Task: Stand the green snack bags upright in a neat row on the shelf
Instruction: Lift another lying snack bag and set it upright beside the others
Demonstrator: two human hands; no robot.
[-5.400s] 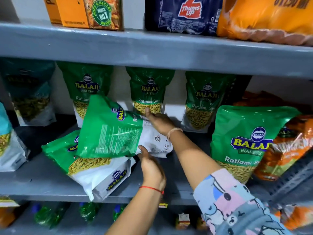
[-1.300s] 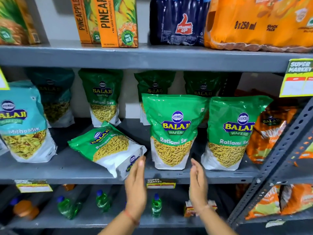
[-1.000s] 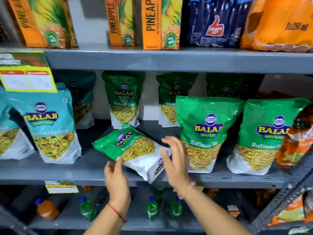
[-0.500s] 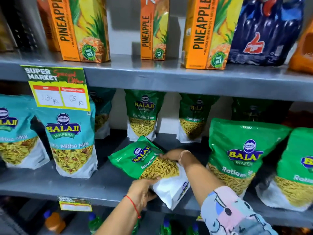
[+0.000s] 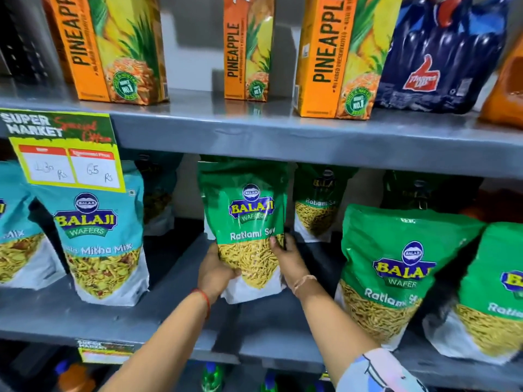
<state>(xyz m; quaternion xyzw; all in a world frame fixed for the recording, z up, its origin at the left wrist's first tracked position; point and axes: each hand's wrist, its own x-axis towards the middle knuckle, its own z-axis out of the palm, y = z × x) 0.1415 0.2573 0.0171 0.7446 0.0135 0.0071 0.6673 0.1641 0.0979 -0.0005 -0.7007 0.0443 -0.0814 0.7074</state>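
Observation:
I hold a green Ratlami Sev bag (image 5: 249, 219) upright over the middle of the grey shelf (image 5: 107, 315). My left hand (image 5: 215, 271) grips its lower left side and my right hand (image 5: 288, 258) grips its lower right side. Two more green bags stand upright at the front right: one (image 5: 396, 267) beside my right arm, another (image 5: 492, 292) at the frame's edge. At the back, a further green bag (image 5: 318, 202) stands in shadow, with a darker one (image 5: 410, 193) to its right.
Teal Mitha Mix bags (image 5: 99, 236) stand on the left of the same shelf, under a yellow price tag (image 5: 65, 154). Pineapple juice cartons (image 5: 113, 46) and a dark blue soda pack (image 5: 435, 58) fill the shelf above. Green bottles (image 5: 212, 377) sit on the shelf below.
The green bag that lay tilted on the shelf is now lifted upright between both hands. The camera has moved closer and to the left.

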